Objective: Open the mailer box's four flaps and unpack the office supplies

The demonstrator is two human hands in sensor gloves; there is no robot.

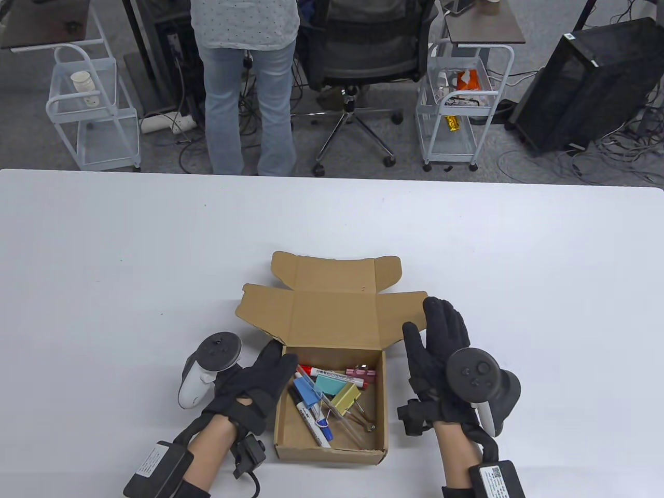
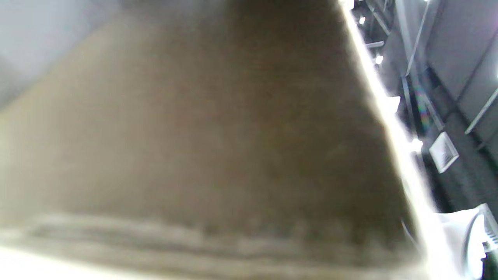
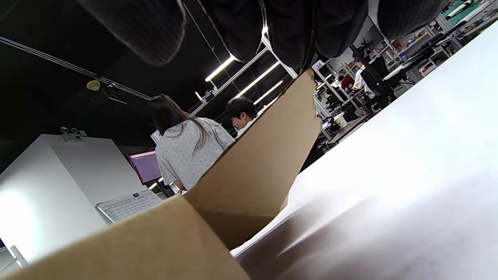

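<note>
The brown mailer box (image 1: 332, 452) stands near the table's front edge, its lid (image 1: 332, 316) folded back flat with the side flaps spread. Inside lie a red marker (image 1: 324, 372), a black-and-white marker (image 1: 310, 421), and teal (image 1: 332, 385), yellow (image 1: 346, 398) and pink (image 1: 360, 372) binder clips. My left hand (image 1: 280, 365) lies with straight fingers against the box's left wall; the left wrist view shows only blurred cardboard (image 2: 194, 136). My right hand (image 1: 433, 324) is spread open beside the lid's right flap (image 1: 407, 308), which rises toward its fingertips (image 3: 295, 35).
A person (image 1: 246, 78) stands just beyond the table's far edge, beside an office chair (image 1: 363, 52). White wire carts (image 1: 93, 104) (image 1: 461, 104) and a black computer case (image 1: 586, 83) stand on the floor. Bare white table (image 1: 129, 259) surrounds the box.
</note>
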